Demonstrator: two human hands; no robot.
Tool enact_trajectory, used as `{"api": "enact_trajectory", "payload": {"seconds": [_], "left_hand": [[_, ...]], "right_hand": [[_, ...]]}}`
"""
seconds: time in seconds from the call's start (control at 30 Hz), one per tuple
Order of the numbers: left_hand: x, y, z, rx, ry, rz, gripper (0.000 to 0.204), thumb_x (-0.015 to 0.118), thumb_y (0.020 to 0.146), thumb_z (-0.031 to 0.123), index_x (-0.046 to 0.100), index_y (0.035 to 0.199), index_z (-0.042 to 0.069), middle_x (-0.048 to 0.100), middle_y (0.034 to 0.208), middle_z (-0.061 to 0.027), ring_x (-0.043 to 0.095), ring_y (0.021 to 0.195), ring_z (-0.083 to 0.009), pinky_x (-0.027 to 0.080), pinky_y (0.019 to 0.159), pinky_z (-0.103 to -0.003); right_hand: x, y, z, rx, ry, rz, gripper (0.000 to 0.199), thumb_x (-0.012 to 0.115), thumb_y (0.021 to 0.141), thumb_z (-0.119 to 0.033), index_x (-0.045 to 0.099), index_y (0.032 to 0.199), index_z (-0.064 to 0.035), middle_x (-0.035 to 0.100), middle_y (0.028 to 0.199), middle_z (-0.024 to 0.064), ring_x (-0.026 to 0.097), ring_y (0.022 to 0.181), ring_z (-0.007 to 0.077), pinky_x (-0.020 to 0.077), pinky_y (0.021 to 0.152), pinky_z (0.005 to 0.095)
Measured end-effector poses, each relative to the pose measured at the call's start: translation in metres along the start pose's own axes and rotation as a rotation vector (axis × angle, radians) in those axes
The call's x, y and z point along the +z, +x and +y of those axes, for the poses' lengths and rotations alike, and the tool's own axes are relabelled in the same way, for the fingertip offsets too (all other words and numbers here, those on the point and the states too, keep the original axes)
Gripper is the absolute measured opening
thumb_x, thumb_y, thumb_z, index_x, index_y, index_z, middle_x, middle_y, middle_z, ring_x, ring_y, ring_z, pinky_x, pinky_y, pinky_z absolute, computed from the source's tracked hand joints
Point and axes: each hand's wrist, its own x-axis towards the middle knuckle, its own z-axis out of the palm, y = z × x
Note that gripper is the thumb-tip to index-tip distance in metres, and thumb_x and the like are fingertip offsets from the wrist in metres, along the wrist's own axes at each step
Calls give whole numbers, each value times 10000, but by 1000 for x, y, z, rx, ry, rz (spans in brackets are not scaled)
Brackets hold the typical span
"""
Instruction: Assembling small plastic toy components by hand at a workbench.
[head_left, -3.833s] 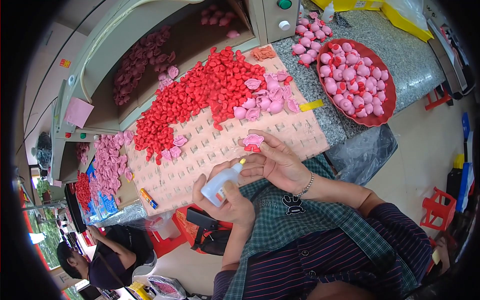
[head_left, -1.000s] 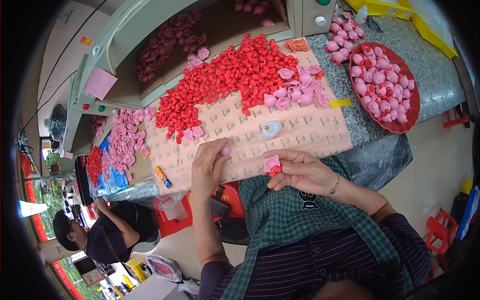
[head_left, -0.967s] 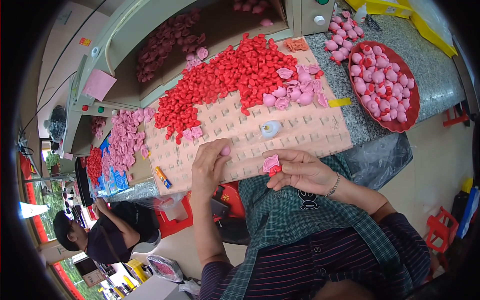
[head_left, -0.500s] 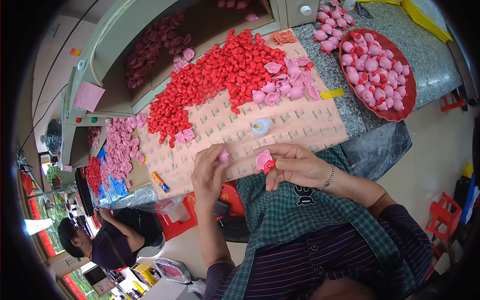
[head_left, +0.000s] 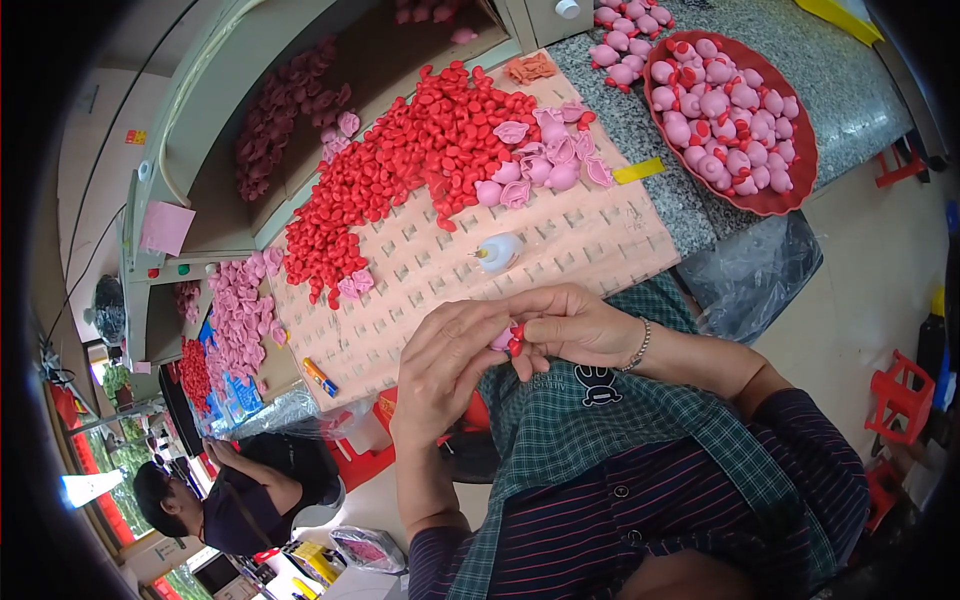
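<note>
My left hand (head_left: pixel 450 355) and my right hand (head_left: pixel 580 328) meet in front of my apron, fingers closed around one small pink toy piece (head_left: pixel 500 341) with red parts (head_left: pixel 515 342) at its side. Both hands pinch it, and the fingers hide much of it. Just beyond my hands, a small translucent squeeze bottle (head_left: pixel 498 252) with a thin tip lies on the peach board (head_left: pixel 440 275). Farther back on the board is a large heap of red plastic parts (head_left: pixel 420 140), with several pink hollow shells (head_left: pixel 555 150) at its right end.
At the right, a red scalloped tray (head_left: pixel 805 165) holds pink-and-red toys on the granite counter (head_left: pixel 850 100). More pink shells (head_left: pixel 240 310) are piled at the left. A yellow-and-blue tube (head_left: pixel 320 377) lies by the board's left edge. Another person (head_left: pixel 245 495) sits at lower left.
My hands have come together: the pink piece from my left hand now meets the pink shell with red parts from my right. The view has shifted slightly.
</note>
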Motion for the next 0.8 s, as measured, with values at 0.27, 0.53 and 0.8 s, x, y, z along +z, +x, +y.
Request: {"api": "enact_trajectory", "payload": {"seconds": [0.27,0.53,0.8], "left_hand": [[2,3,1,-20,39,-54,386,773,705,26,703,1084,21,703,1098,-117,644,1033,-308,533,864,-397],[-1,5,3,-24,53,-56,399,779,706,33,706,1099,31,706,1102,-106,642,1042,-309,538,863,-391],[4,-2,-4,-97,-83,19,394,753,706,-32,676,1092,-15,695,1089,-175,644,1047,-313,535,876,-387]], "right_hand": [[5,3,0,-70,-112,72,400,569,972,-35,488,1357,38,662,1079,151,707,878,247,541,672,254],[0,3,1,-43,-12,56,394,599,948,-10,506,1328,31,661,1063,174,715,861,261,557,672,260],[6,7,1,-52,53,95,362,612,931,13,534,1285,16,663,1060,140,710,883,251,566,704,269]]}}
